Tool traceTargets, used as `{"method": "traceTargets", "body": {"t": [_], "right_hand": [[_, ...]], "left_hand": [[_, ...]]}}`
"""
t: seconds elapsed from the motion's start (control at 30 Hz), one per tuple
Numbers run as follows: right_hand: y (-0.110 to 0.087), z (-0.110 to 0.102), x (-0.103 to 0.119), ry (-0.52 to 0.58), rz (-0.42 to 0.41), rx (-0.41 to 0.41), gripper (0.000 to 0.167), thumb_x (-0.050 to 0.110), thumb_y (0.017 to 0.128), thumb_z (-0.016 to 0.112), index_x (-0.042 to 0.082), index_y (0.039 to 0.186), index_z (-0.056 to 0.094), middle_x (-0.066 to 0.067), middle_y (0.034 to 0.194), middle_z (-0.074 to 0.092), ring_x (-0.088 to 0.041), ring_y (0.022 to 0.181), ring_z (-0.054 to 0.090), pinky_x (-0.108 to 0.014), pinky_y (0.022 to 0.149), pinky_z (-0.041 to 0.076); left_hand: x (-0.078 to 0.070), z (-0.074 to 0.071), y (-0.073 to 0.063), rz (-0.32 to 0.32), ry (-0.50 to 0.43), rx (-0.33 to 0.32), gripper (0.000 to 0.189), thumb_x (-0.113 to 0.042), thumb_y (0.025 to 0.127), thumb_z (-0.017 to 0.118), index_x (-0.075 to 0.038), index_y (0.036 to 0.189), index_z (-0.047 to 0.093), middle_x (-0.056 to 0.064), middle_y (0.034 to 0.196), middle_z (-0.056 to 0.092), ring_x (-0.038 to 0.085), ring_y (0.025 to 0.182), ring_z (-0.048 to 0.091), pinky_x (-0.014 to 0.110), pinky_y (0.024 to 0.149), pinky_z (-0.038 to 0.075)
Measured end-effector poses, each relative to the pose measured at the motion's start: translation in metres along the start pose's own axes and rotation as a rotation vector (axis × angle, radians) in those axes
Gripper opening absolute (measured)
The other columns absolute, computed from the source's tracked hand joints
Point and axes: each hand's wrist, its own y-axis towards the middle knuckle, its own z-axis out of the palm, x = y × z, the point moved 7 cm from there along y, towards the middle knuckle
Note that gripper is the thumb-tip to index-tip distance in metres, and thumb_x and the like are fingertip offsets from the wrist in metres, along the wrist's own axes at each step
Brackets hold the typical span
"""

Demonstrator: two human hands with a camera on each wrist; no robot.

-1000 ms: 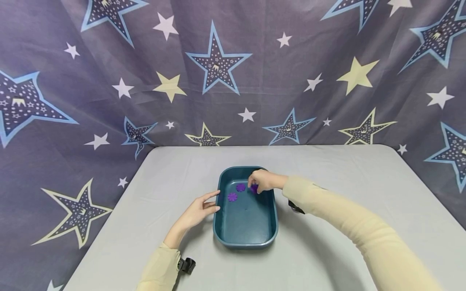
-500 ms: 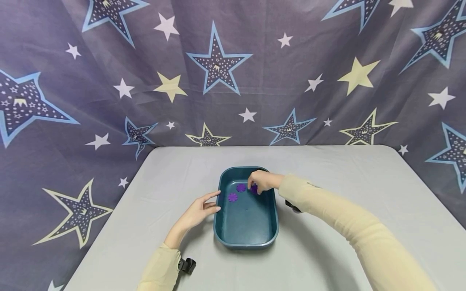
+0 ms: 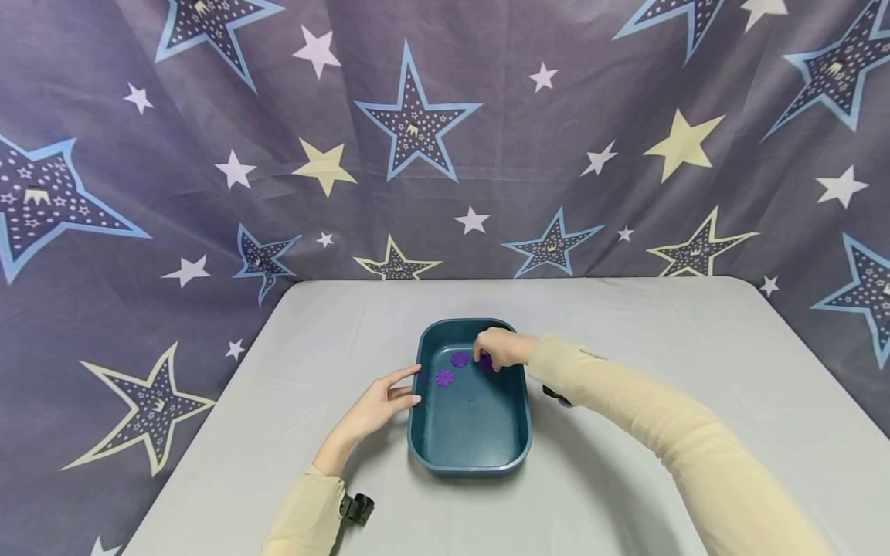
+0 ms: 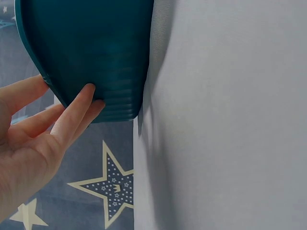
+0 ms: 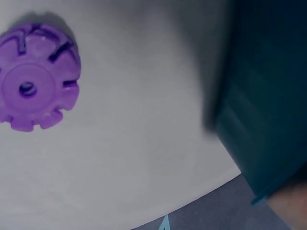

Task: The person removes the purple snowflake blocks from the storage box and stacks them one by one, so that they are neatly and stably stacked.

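Note:
A deep teal plastic bin point(image 3: 469, 432) stands on the table. Two purple notched discs, one farther back point(image 3: 460, 359) and one nearer point(image 3: 444, 378), lie flat on its floor. My right hand point(image 3: 502, 346) reaches over the back right rim, its curled fingers on a third purple notched disc point(image 3: 486, 361), which is partly hidden by them. In the right wrist view only a bit of that hand point(image 5: 292, 203) shows beyond the bin wall. My left hand point(image 3: 378, 401) touches the bin's left side, its fingers extended along the outer wall and at the rim.
Outside the bin, the right wrist view shows thick purple notched pieces point(image 5: 29, 88) on the pale table point(image 5: 134, 143), hidden from the head view. A starry curtain point(image 3: 445, 201) hangs behind the table's back edge.
My right wrist and sleeve have shifted slightly left, while the fingers stay at the same disc. My left hand, the bin and the other two discs have not moved.

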Motion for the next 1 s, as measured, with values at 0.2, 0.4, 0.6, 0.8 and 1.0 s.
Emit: {"method": "traceTargets", "body": {"t": [0.2,0.4,0.6,0.8,1.0], "right_hand": [[0.002,0.001,-0.001,-0.013,0.002,-0.007,0.030,-0.007,0.070,0.069,0.005,0.098,0.066,-0.010,0.105,0.061,-0.023,0.100,0.054,-0.030,0.079,0.049],[0.003,0.002,-0.003,0.003,0.027,0.002,0.030,-0.006,0.070,0.069,0.006,0.097,0.065,-0.010,0.102,0.060,-0.022,0.097,0.054,-0.029,0.076,0.049],[0.003,0.004,-0.003,0.002,0.039,0.011,0.029,-0.006,0.070,0.069,0.007,0.095,0.065,-0.009,0.097,0.059,-0.020,0.092,0.054,-0.028,0.073,0.049],[0.003,0.003,-0.002,-0.010,0.021,0.012,0.027,-0.007,0.069,0.070,0.007,0.092,0.064,-0.008,0.095,0.057,-0.021,0.092,0.054,-0.028,0.074,0.049],[0.001,0.001,0.001,-0.045,-0.023,-0.020,0.025,-0.005,0.068,0.071,0.005,0.090,0.065,-0.008,0.092,0.055,-0.021,0.088,0.053,-0.028,0.074,0.048]], "left_hand": [[-0.003,0.000,-0.001,-0.001,-0.001,0.001,0.051,0.001,0.085,0.053,0.009,0.131,0.033,0.029,0.135,0.029,0.042,0.115,0.042,0.045,0.093,0.037],[-0.002,0.001,-0.001,-0.004,0.002,0.001,0.051,0.001,0.086,0.053,0.009,0.132,0.033,0.029,0.135,0.029,0.042,0.115,0.042,0.045,0.094,0.037],[0.015,0.000,0.005,0.010,-0.016,0.000,0.052,-0.002,0.085,0.055,0.007,0.132,0.033,0.028,0.136,0.029,0.040,0.114,0.043,0.044,0.093,0.038],[0.030,-0.001,0.010,0.015,-0.016,-0.002,0.054,-0.007,0.086,0.057,0.004,0.133,0.034,0.026,0.137,0.030,0.037,0.114,0.044,0.042,0.093,0.039],[0.031,-0.002,0.010,0.011,-0.026,-0.007,0.054,-0.007,0.085,0.057,0.003,0.134,0.034,0.026,0.137,0.030,0.038,0.115,0.044,0.044,0.093,0.038]]}}
